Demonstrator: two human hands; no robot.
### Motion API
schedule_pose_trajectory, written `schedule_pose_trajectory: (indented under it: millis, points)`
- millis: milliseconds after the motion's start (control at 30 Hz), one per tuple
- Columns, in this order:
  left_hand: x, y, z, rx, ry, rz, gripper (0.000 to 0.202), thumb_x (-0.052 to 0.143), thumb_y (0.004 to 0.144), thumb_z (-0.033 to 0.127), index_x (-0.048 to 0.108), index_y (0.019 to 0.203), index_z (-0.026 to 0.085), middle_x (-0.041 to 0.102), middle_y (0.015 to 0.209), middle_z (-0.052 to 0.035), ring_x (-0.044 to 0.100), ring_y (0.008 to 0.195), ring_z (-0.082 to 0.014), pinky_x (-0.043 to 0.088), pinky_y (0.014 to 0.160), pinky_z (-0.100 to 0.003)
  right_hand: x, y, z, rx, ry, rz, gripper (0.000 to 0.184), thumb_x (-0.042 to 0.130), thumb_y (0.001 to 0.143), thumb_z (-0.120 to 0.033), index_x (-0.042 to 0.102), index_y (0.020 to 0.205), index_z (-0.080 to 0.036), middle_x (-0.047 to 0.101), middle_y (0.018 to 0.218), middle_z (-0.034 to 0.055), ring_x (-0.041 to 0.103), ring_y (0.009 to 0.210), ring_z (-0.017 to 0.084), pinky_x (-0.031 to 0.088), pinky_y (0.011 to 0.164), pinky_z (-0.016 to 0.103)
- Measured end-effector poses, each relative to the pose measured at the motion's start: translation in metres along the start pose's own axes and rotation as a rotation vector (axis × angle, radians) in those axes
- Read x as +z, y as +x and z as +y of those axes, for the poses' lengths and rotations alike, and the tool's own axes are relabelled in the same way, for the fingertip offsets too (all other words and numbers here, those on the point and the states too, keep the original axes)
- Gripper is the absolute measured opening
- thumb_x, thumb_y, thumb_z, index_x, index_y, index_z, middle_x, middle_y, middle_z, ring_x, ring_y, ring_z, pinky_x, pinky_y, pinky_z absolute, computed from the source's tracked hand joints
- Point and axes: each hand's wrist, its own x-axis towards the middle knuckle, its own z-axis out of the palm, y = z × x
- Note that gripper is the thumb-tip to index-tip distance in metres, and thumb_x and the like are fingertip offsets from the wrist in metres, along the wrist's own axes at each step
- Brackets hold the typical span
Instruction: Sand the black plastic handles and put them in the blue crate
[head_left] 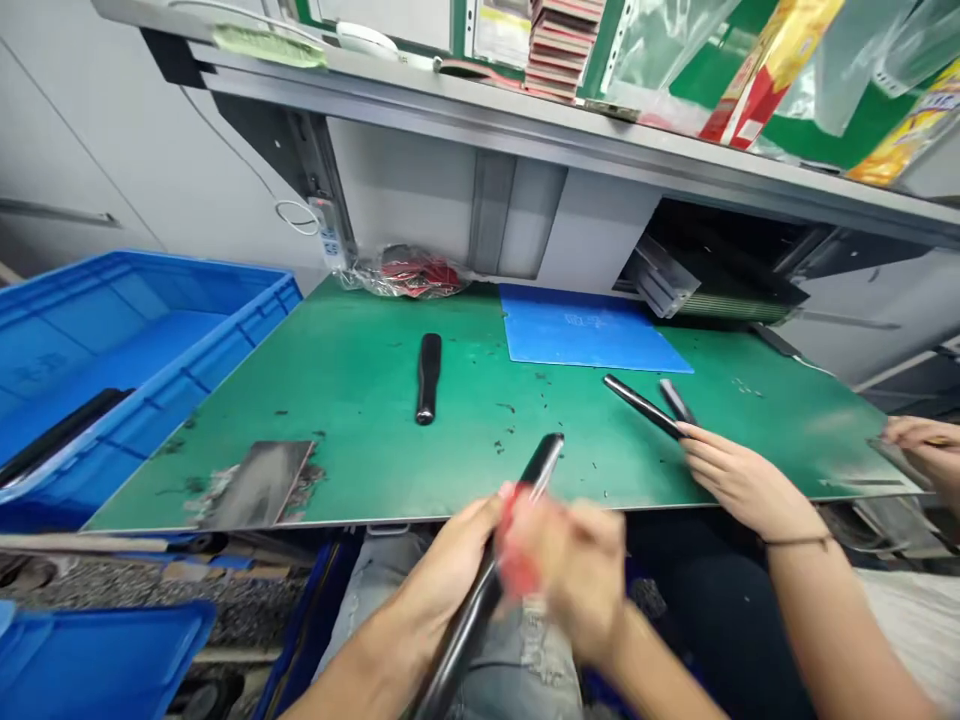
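Note:
My left hand (450, 560) is shut around a long black tube (487, 570), which rises from below the frame to the front edge of the mat. My right hand (574, 575) is blurred by motion right beside the tube. A red item (517, 545) blurs between my hands, so what my right hand holds is hidden. A short black padded grip (428, 378) lies on the green mat (360, 400), out of reach of both hands. A co-worker's hand (742, 480) rests on two black rods (643, 405) at the right.
Blue plastic crates (127, 370) stand along the left of the mat, and a blue cutting mat (585, 330) lies at its back. A plastic bag with red contents (405, 272) sits behind it. A metal shelf (525, 120) overhangs the bench. A second co-worker hand (922, 445) shows at the right edge.

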Motion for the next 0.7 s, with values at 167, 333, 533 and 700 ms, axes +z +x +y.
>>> schedule_pose_trajectory:
  millis: [167, 333, 533, 700]
  points:
    - [-0.016, -0.036, 0.016, 0.024, -0.167, -0.102, 0.03, 0.073, 0.088, 0.042, 0.066, 0.104, 0.017, 0.039, 0.052, 0.0087, 0.036, 0.034, -0.0053, 0.033, 0.032, -0.016, 0.072, -0.021, -0.007, 0.289, -0.044, -0.032, 0.035, 0.052, 0.102, -0.043, 0.066, 0.131, -0.031, 0.065, 0.134, 0.0032, 0.058, 0.118, 0.025, 0.04, 0.111, 0.046]
    - [-0.024, -0.028, 0.044, 0.207, -0.438, 0.134, 0.031, 0.044, 0.104, 0.035, 0.063, 0.102, 0.01, 0.064, 0.08, -0.0085, 0.067, 0.07, -0.0152, 0.056, 0.052, -0.021, 0.107, -0.068, -0.028, 0.706, 0.381, 0.24, 0.052, 0.04, 0.101, -0.06, 0.072, 0.107, -0.019, 0.075, 0.096, 0.01, 0.07, 0.086, 0.025, 0.057, 0.079, 0.04]
    - [-0.032, -0.02, 0.033, 0.313, -0.136, 0.224, 0.029, 0.065, 0.094, 0.031, 0.056, 0.119, 0.017, 0.067, 0.088, -0.0076, 0.063, 0.057, -0.0133, 0.054, 0.051, -0.023, 0.113, -0.058, -0.036, 0.568, 0.338, 0.068, 0.052, 0.04, 0.101, -0.059, 0.073, 0.107, -0.018, 0.074, 0.084, 0.0098, 0.07, 0.074, 0.025, 0.061, 0.068, 0.042]
    - [-0.035, -0.017, 0.016, 0.257, -0.191, 0.194, 0.047, 0.073, 0.086, 0.013, 0.054, 0.129, 0.022, 0.066, 0.092, -0.0039, 0.059, 0.053, -0.0066, 0.048, 0.048, -0.015, 0.05, 0.029, -0.009, 0.254, -0.057, -0.019, 0.037, 0.061, 0.096, -0.054, 0.069, 0.112, -0.022, 0.07, 0.111, 0.0076, 0.067, 0.103, 0.023, 0.057, 0.09, 0.043]
